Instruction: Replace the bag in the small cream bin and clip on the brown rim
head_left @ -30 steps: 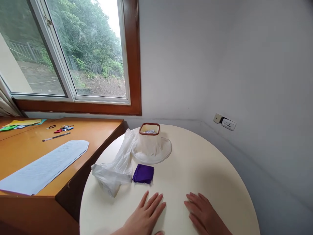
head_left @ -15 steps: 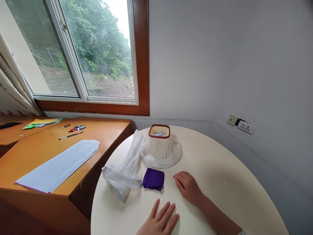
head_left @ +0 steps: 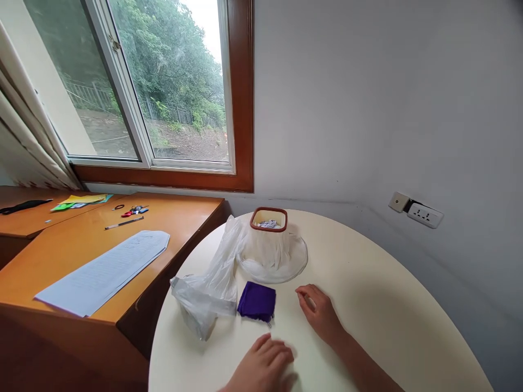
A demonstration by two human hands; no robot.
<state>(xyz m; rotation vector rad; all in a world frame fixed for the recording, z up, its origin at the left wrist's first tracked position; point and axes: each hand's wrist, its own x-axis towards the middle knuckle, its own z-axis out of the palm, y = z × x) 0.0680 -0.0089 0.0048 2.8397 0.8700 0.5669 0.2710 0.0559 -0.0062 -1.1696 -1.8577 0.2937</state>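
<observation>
A folded purple cloth with a frayed lower edge lies on the round cream table. My left hand is just below it, fingers slightly bent and blurred by motion, holding nothing. To the right of the cloth, my right hand rests at the tabletop with thumb and forefinger tips brought together, and I see nothing in them. Neither hand touches the cloth. Behind it stands a small bin with a brown rim, lined with a white plastic bag that spreads over the table; crumpled whitish scraps lie inside.
On the left, an orange-brown desk holds a stack of paper, a pen, keys and coloured papers. A wall socket is on the right, a window at the upper left.
My left hand has gone from lying flat with fingers spread to fingers bent. My right thumb and forefinger have drawn together at the tips. The cloth and bin stay in place; the view shifts slightly.
</observation>
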